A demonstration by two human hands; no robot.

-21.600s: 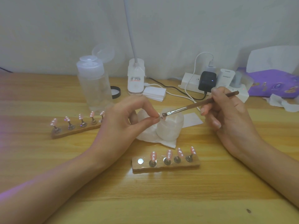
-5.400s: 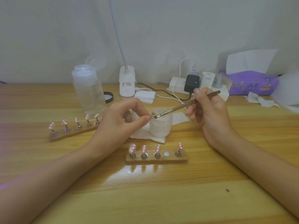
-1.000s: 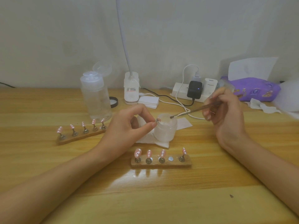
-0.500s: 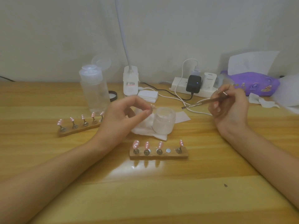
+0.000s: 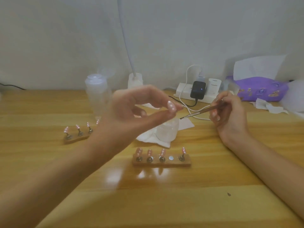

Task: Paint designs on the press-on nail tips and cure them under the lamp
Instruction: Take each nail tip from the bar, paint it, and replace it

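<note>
As left hand (image 5: pixel 130 116) pinches tip (image 5: pixel 171 107), brush (image 5: pixel 199 112) near

- Two hands are shown: the left hand (image 5: pixel 131 116) and the right hand (image 5: pixel 230 117), each joined to a forearm that is cut off by the picture's edge.
- The left forearm (image 5: pixel 57 175) is seen bare from the wrist behind the left hand back to the lower left corner.
- The right forearm (image 5: pixel 271 162) is likewise seen bare from the wrist behind the right hand back to the right edge.
- Long, slender fingers are seen on both hands.
- Short, rounded fingernails (image 5: pixel 213 114) are made out on two fingers of the right hand.
- The left hand is rendered blurred, so finer detail of it cannot be told.
</note>
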